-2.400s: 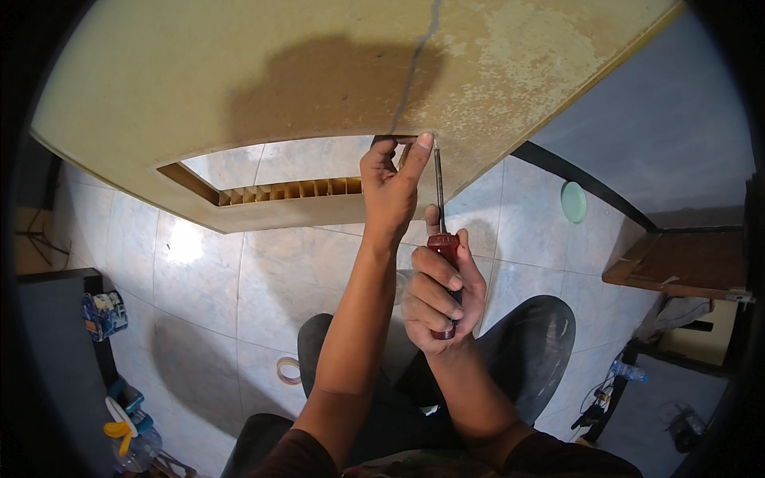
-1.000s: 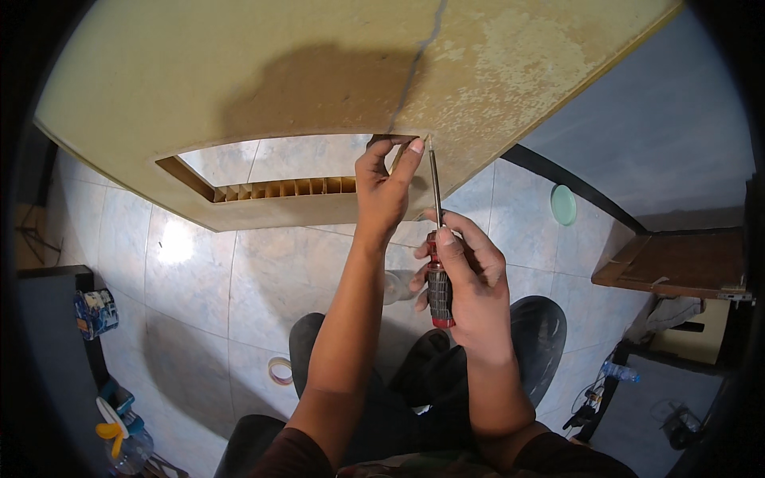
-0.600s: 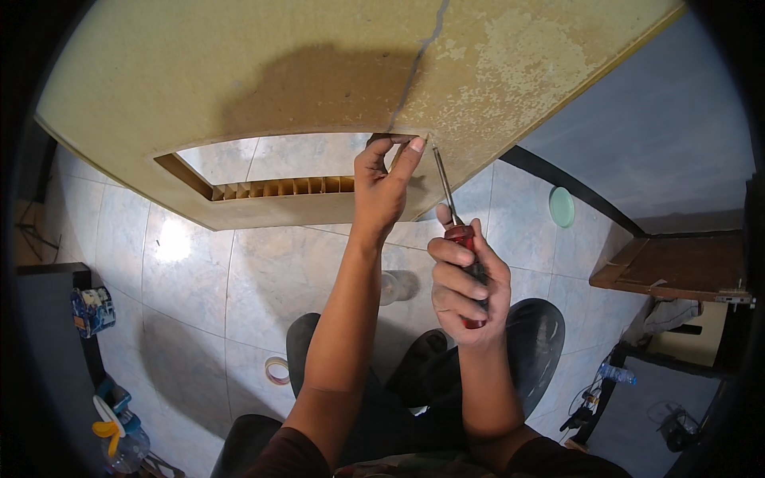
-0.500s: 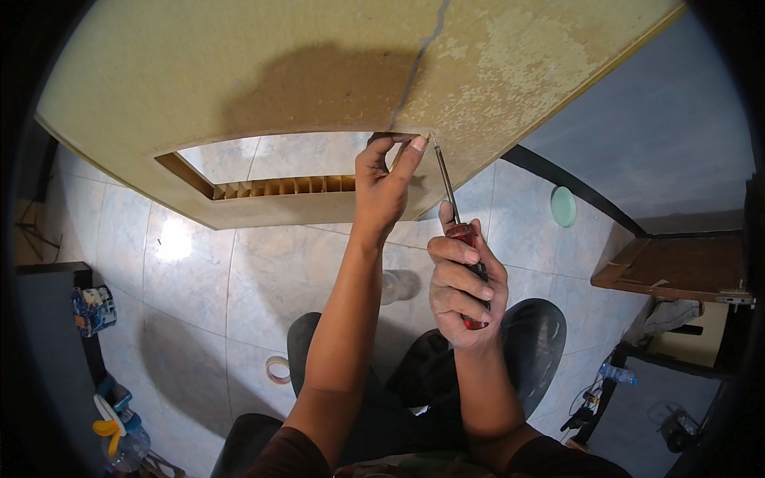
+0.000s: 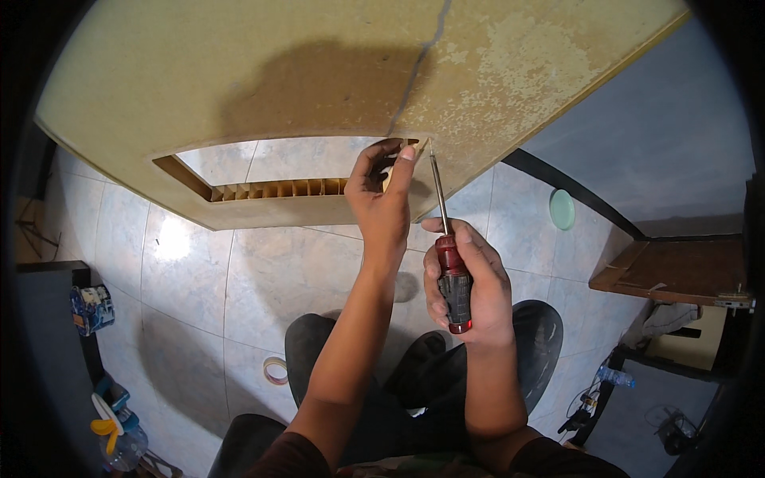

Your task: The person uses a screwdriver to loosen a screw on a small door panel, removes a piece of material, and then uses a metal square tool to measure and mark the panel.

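A yellow door-like panel [image 5: 550, 72] with a worn, patchy surface and a long rectangular cutout stands in front of me. My left hand [image 5: 381, 191] is at the cutout's right end, its fingers curled inside and its thumb drawn toward them. A small pale sliver shows by its fingertips; what they pinch is too small to make out. My right hand [image 5: 482, 287] holds a screwdriver [image 5: 454, 287] by its red and black handle. The metal shaft points up, with its tip against or close to the panel beside my left fingertips.
Ribbed filler [image 5: 279, 188] lines the cutout's lower edge. On the tiled floor [image 5: 191, 279] lie a tape roll [image 5: 276, 370] and a pale green lid-like disc [image 5: 562, 209]. A spray bottle [image 5: 123, 442] stands at lower left, a paint-stained can [image 5: 93, 309] above it. A brown wooden board [image 5: 669, 267] juts in at right.
My right hand has turned on the screwdriver handle, which now stands more upright. My left hand has shifted slightly left and down, still at the cutout's end.
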The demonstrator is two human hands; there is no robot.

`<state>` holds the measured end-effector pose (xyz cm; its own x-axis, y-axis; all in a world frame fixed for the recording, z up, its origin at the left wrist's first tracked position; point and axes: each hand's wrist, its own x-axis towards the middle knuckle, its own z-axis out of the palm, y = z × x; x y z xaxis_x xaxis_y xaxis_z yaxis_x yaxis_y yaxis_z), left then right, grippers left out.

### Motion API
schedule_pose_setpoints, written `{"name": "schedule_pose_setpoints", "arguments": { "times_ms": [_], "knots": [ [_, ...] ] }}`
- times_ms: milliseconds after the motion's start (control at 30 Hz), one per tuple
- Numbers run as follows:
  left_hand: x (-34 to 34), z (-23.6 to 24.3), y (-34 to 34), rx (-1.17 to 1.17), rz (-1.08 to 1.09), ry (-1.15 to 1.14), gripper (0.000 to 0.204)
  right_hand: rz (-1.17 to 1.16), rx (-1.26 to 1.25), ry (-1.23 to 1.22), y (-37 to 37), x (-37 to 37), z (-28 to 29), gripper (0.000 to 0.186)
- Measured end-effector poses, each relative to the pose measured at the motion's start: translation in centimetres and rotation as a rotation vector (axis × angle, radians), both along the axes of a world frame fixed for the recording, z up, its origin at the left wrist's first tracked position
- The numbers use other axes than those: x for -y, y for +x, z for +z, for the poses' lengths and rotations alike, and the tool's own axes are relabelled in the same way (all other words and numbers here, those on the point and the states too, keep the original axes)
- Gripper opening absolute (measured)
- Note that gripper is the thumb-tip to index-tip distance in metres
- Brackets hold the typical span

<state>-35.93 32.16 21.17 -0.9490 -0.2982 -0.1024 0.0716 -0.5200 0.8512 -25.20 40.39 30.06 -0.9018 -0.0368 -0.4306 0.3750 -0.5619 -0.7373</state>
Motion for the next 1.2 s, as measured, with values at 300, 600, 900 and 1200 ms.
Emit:
{"name": "schedule_pose_setpoints", "arguments": {
  "times_ms": [300,600,900,1200],
  "knots": [
    [0.5,2.3,0.9,0.066,-0.137,0.018,0.026,-0.010,-0.093,0.908,-0.1,1.1,0.5,0.023],
    [-0.4,3.0,1.2,0.088,-0.253,0.174,0.018,0.007,-0.369,1.492,0.4,-0.2,-0.4,0.031],
    [-0.2,0.7,3.1,0.043,-0.195,0.183,0.021,0.119,-0.462,1.337,3.4,-3.5,-2.1,0.027],
    [0.6,2.4,7.4,-0.027,-0.178,0.188,0.018,-0.251,-0.261,0.698,3.8,-4.9,-3.9,0.028]
  ]
}}
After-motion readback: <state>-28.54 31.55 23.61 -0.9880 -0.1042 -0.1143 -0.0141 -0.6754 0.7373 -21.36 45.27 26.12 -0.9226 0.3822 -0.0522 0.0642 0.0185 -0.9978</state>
